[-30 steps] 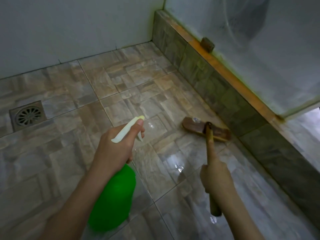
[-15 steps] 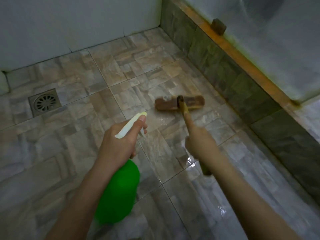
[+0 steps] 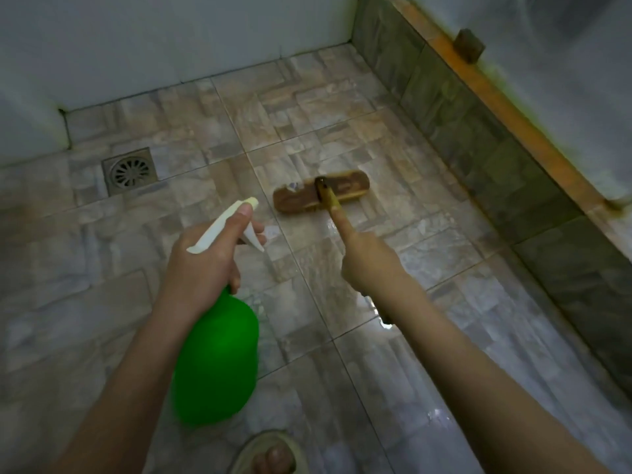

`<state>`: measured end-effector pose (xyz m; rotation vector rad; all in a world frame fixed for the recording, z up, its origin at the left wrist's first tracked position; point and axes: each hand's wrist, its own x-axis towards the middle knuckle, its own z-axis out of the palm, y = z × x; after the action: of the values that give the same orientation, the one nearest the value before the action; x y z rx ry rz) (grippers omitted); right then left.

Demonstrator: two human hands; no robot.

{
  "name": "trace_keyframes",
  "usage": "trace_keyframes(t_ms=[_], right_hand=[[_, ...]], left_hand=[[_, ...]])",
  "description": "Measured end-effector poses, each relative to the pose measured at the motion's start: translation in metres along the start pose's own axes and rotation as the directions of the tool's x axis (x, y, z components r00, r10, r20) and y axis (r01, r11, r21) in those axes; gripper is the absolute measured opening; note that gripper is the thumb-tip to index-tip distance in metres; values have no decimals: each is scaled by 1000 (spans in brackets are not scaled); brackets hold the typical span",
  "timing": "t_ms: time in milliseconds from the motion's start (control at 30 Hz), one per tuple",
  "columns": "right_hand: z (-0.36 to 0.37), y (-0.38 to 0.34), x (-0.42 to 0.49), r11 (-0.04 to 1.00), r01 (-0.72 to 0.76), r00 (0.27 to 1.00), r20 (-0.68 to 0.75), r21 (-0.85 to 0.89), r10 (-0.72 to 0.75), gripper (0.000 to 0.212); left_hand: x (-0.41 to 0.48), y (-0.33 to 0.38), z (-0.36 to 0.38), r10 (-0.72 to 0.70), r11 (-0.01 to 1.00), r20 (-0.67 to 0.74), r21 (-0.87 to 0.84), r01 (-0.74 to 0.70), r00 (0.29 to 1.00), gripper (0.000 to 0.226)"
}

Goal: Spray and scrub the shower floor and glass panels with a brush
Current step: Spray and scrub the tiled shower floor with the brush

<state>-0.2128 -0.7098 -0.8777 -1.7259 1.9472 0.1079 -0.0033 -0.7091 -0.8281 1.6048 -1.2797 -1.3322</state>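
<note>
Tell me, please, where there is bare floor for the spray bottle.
Bare tile lies between the drain and the brush, and between the brush and the tiled kerb. Crowded under the left hand and right hand and by the sandal.

We counted one green spray bottle (image 3: 219, 360) and one long-handled brush (image 3: 297, 200). There were two hands in view, a left hand (image 3: 205, 265) and a right hand (image 3: 367, 261), and one foot (image 3: 270, 456) in a sandal at the bottom edge. We found one square drain (image 3: 130, 171) in the floor (image 3: 307, 97), and one small dark block (image 3: 469, 45) on the one orange ledge (image 3: 513, 109) along the right side.
</note>
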Motion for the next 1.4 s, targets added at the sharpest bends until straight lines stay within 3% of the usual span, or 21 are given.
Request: trace_keyframes(t_ms=[167, 300, 400, 567, 600, 700, 800, 867, 1000, 1100, 1233, 1367, 1400], right_hand=[[31, -15, -104, 998, -57, 989, 134, 25, 54, 100], [28, -44, -28, 994, 99, 995, 0, -35, -99, 93], [13, -63, 29, 984, 167, 985, 46, -59, -164, 89], [39, -58, -67, 990, 124, 986, 123, -64, -115, 97], [40, -62, -64, 986, 147, 981, 141, -73, -136, 96], [34, -90, 4, 969, 225, 974, 20, -104, -224, 100], [21, -112, 47, 963, 246, 969, 51, -109, -242, 99], [25, -102, 12, 971, 202, 978, 69, -123, -195, 103], [47, -83, -84, 975, 164, 961, 248, -150, -123, 100], [54, -108, -37, 939, 290, 954, 134, -185, -268, 103], [55, -126, -21, 938, 316, 946, 123, -144, -300, 104], [65, -104, -116, 933, 322, 902, 351, -162, -251, 106], [68, -110, -112, 927, 346, 897, 342, -146, -280, 104]], left_hand=[[-8, -2, -18, -32, 996, -77, -80, 26, 997, 36], [-10, -7, -32, -56, 996, -131, -72, 47, 990, 26], [-14, -10, -50, -52, 995, -195, -97, 34, 979, 22], [-13, -16, -79, -68, 992, -275, -124, 35, 959, 30], [-12, -17, -82, -76, 992, -294, -114, 44, 953, 31], [-10, -17, -88, -103, 993, -323, -92, 77, 941, 39], [-13, -22, -99, -115, 991, -326, -109, 83, 938, 39], [-18, -29, -109, -113, 989, -316, -127, 76, 942, 34], [-35, -41, -115, -160, 984, -282, -122, 130, 946, 36], [-48, -50, -115, -174, 984, -279, -90, 154, 944, 46], [-64, -61, -119, -208, 976, -324, -134, 173, 923, 55], [-78, -67, -124, -225, 973, -379, -138, 186, 898, 54], [-80, -67, -125, -224, 973, -392, -135, 185, 892, 53]])
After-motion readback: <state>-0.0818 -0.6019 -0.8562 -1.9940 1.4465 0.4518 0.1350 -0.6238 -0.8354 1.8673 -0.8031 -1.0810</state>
